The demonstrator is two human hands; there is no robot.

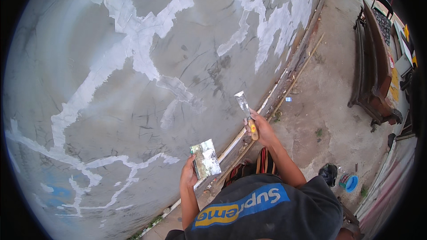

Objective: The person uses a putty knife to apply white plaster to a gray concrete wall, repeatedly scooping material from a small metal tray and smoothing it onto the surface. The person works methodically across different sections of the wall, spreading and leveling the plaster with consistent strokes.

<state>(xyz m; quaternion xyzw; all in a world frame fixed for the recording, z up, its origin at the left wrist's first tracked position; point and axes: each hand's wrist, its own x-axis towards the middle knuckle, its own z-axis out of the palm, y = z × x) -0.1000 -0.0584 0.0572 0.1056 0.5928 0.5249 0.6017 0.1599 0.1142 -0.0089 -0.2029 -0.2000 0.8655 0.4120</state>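
Observation:
My right hand [262, 130] is closed round the yellow-brown handle of a putty knife [242, 103], its metal blade tilted up toward the wall and smeared with white. In my left hand [188, 173] is a flat rectangular plate [205, 158], greenish at one side and coated with whitish filler. Both tools are apart from each other, held in front of my body. Beyond them rises a grey plastered wall [191, 35] with white filler [138, 40] spread in branching bands along its cracks. Whether either tool touches the wall I cannot tell.
A wooden pole [307, 64] lies along the wall's foot. At the right stands a dark wooden bench [372, 62]. A blue bucket [349, 182] and a black bag [328, 174] sit on the concrete floor [320, 102] at the lower right.

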